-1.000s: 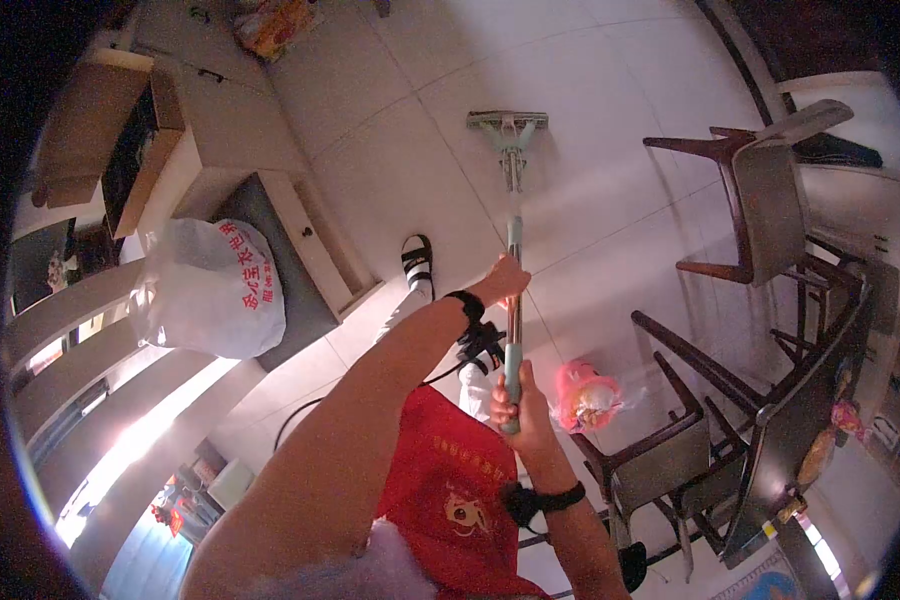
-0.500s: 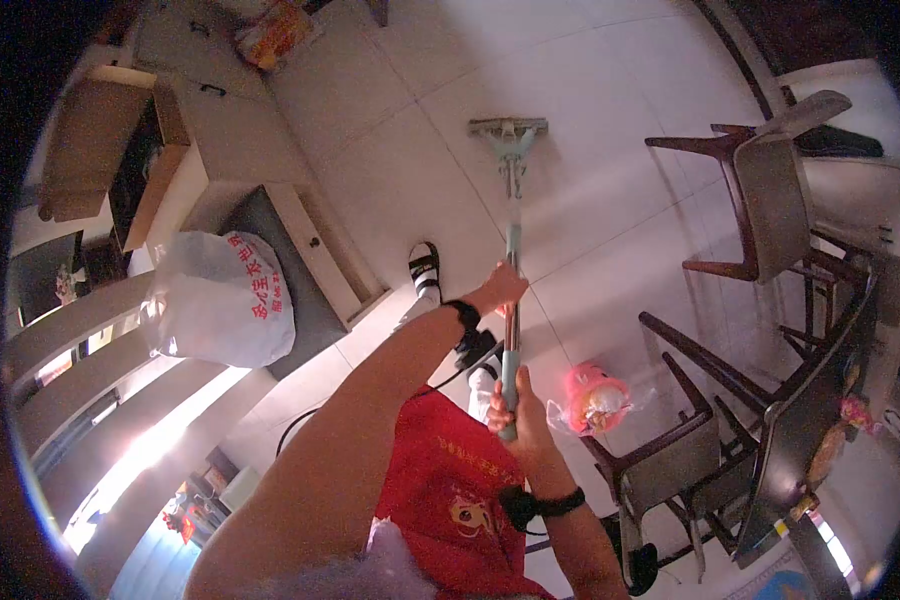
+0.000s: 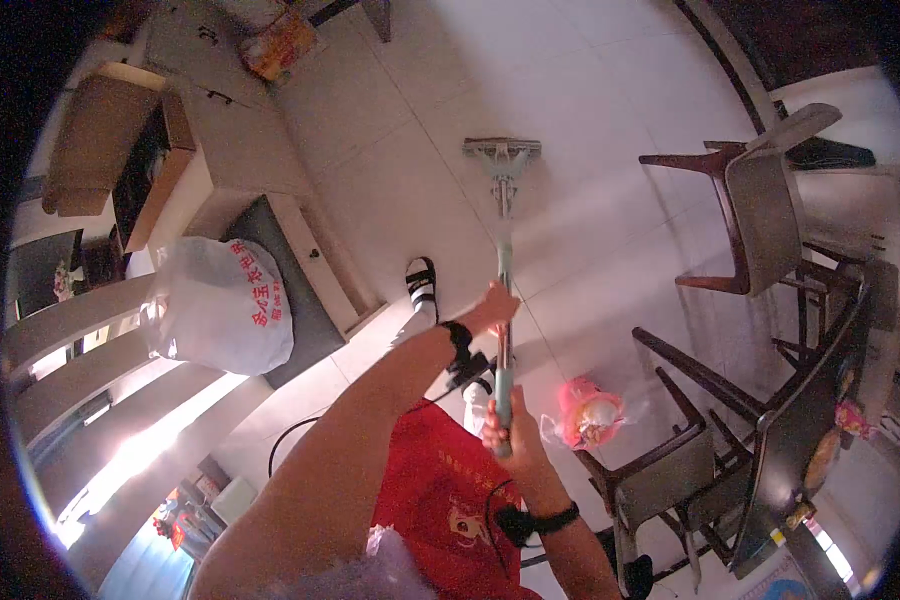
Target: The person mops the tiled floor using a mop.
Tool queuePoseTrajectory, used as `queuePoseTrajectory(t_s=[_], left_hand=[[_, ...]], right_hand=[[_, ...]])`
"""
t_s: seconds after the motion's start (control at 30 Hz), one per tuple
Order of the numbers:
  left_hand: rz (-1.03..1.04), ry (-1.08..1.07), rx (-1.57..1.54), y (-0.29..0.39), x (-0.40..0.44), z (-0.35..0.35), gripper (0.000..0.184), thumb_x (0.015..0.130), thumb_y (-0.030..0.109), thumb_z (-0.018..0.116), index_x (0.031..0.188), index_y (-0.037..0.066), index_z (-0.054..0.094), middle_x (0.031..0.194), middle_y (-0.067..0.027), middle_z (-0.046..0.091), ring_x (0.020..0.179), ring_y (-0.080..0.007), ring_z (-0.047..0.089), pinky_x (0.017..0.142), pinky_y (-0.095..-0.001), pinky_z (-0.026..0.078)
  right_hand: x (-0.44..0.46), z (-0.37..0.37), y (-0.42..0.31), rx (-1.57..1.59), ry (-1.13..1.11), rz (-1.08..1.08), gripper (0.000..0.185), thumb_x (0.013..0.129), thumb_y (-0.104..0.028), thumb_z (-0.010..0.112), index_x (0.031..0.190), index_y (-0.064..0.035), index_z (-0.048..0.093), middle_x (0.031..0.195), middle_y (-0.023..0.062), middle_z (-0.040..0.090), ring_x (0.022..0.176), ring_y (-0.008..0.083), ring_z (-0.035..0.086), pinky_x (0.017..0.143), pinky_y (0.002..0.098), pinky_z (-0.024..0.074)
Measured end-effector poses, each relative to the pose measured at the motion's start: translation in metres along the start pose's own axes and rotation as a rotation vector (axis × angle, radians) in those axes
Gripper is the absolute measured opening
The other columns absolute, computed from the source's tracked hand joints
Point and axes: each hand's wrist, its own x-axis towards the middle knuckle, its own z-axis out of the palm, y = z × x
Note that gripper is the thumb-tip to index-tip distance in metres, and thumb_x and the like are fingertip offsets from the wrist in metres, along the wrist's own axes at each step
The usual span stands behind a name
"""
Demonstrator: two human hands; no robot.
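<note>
A mop [image 3: 503,262] with a pale green and metal pole runs up the middle of the head view. Its wide flat head [image 3: 502,150] rests on the light tiled floor, away from my feet. Partway down the pole, my left hand [image 3: 497,308] is closed around it. My right hand [image 3: 515,436] grips the lower end of the handle, near my red apron [image 3: 445,490]. Dark bands circle both wrists. One foot in a white sock and black sandal [image 3: 422,285] stands left of the pole; the other is partly hidden by my left arm.
To the right stand a chair [image 3: 770,215], more chairs by a dark table [image 3: 800,425], and a pink bag-lined bin [image 3: 590,412]. A white plastic bag [image 3: 220,305] sits on a grey surface by the left cabinets [image 3: 235,130]. An orange package [image 3: 278,45] lies far left.
The whole view has shifted a little, so most things sit slightly lower in it. Both hands keep their hold on the mop, whose head has hardly moved against the floor tiles.
</note>
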Motion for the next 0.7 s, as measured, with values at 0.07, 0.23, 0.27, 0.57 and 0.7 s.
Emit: queuePoseTrajectory(t_s=[0.07,0.23,0.27,0.57,0.7], left_hand=[[-0.069,0.081,0.021,0.034,0.042,0.1,0.014,0.063,0.025,0.062,0.066,0.011,0.058,0.063,-0.0102,0.058,0.07,-0.029,0.059,0.058,-0.0405,0.039],[-0.219,0.141,-0.322,0.069,-0.017,0.068,0.015,0.071,0.019,0.054,0.068,0.004,0.057,0.058,-0.0106,0.056,0.072,-0.0327,0.061,0.068,-0.0488,0.047],[0.099,0.025,-0.038,0.044,-0.019,0.03,0.017,0.069,0.021,0.055,0.065,0.004,0.057,0.056,-0.0095,0.056,0.071,-0.0333,0.061,0.071,-0.0492,0.048],[-0.034,0.056,-0.091,0.067,-0.026,0.033,0.018,0.072,0.019,0.055,0.079,0.006,0.065,0.066,-0.0144,0.058,0.073,-0.0324,0.057,0.066,-0.0443,0.044],[-0.017,0.001,-0.049,0.086,-0.061,0.033,0.013,0.07,0.018,0.055,0.067,0.008,0.062,0.065,-0.0105,0.058,0.074,-0.027,0.056,0.064,-0.0422,0.04]], right_hand=[[-0.025,-0.024,0.012,-0.114,0.178,0.042,0.043,0.088,-0.05,0.035,0.08,-0.0096,0.049,0.055,-0.002,0.043,0.039,0.0048,0.035,0.035,0.0163,0.029],[-0.039,-0.029,0.027,-0.144,0.247,0.078,0.044,0.088,-0.05,0.035,0.08,-0.009,0.049,0.054,-0.0016,0.043,0.038,0.0048,0.036,0.034,0.0158,0.0289],[-0.03,-0.02,0.019,-0.137,0.222,0.065,0.044,0.087,-0.05,0.035,0.08,-0.0089,0.049,0.054,-0.0014,0.043,0.038,0.0047,0.035,0.034,0.016,0.0286],[-0.029,-0.044,0.029,-0.129,0.177,0.059,0.046,0.087,-0.051,0.035,0.08,-0.0081,0.049,0.05,-0.0019,0.04,0.036,0.0065,0.034,0.033,0.0189,0.0283],[-0.045,-0.034,0.052,-0.128,0.328,0.054,0.047,0.087,-0.052,0.033,0.08,-0.0084,0.049,0.049,-0.0029,0.039,0.036,0.0065,0.035,0.032,0.0189,0.0287]])
